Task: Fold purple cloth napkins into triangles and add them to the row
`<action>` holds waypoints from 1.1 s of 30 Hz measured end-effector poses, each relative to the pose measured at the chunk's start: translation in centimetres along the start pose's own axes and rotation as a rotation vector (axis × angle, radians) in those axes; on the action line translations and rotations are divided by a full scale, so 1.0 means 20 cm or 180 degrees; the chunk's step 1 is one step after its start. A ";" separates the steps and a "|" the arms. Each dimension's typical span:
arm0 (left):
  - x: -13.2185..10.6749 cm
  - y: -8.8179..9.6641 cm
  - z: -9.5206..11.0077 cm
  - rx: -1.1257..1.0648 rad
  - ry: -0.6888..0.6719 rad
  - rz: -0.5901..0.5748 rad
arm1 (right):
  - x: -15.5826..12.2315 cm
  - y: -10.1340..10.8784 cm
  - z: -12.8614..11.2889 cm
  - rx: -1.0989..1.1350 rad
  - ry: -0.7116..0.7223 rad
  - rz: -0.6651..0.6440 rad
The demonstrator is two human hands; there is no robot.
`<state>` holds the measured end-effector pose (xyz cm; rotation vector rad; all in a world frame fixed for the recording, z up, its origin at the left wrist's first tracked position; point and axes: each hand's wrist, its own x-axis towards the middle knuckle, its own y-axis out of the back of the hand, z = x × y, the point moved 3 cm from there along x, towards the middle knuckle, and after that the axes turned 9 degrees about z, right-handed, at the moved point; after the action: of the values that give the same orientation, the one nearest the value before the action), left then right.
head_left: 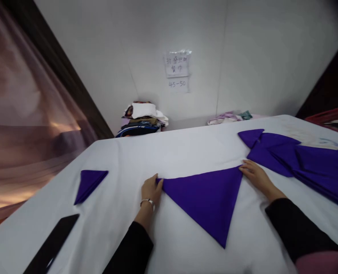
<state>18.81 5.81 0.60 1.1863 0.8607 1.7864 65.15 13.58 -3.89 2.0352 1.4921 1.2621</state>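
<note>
A purple cloth napkin (pixel 205 198), folded into a triangle, lies flat on the white-covered table with one point toward me. My left hand (pixel 152 189), wearing a bracelet, pinches its left corner between thumb and fingers. At the far right corner, my right hand (pixel 253 174) has its fingers closed on the napkin's tip. The top edge stretches between both hands. To the left of my left hand rests a smaller folded purple napkin (pixel 89 185), apart from it. Several more purple cloths (pixel 308 160) lie overlapping beyond my right hand.
A dark flat strip (pixel 53 243) lies at the table's near left. Behind the far edge are a stack of folded clothes (pixel 144 118) and a low heap of fabric (pixel 228 117). Handwritten paper signs (pixel 178 70) hang on the wall. A shiny curtain (pixel 26 114) drapes at left.
</note>
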 end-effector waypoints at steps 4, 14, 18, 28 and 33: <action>0.04 -0.02 0.00 0.0190 -0.0043 -0.0102 | 0.02 -0.01 -0.04 -0.0278 -0.0079 0.0126; 0.06 -0.03 -0.02 0.0512 -0.0192 -0.0405 | 0.02 0.04 -0.17 -0.1044 -0.0639 0.0335; 0.06 -0.02 0.00 0.0608 -0.0231 -0.0476 | 0.02 0.03 -0.20 -0.1170 -0.0807 0.0264; 0.02 0.03 0.01 0.0319 -0.0493 -0.0687 | 0.14 -0.04 -0.23 -0.1183 -0.0623 -0.0202; -0.05 0.09 -0.01 0.0031 0.0006 -0.1064 | 0.30 -0.14 -0.25 -0.1108 -0.0510 -0.0570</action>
<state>18.48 4.14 1.71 0.9807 1.0051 1.5129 59.84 18.77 -0.28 1.6950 1.2499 1.1633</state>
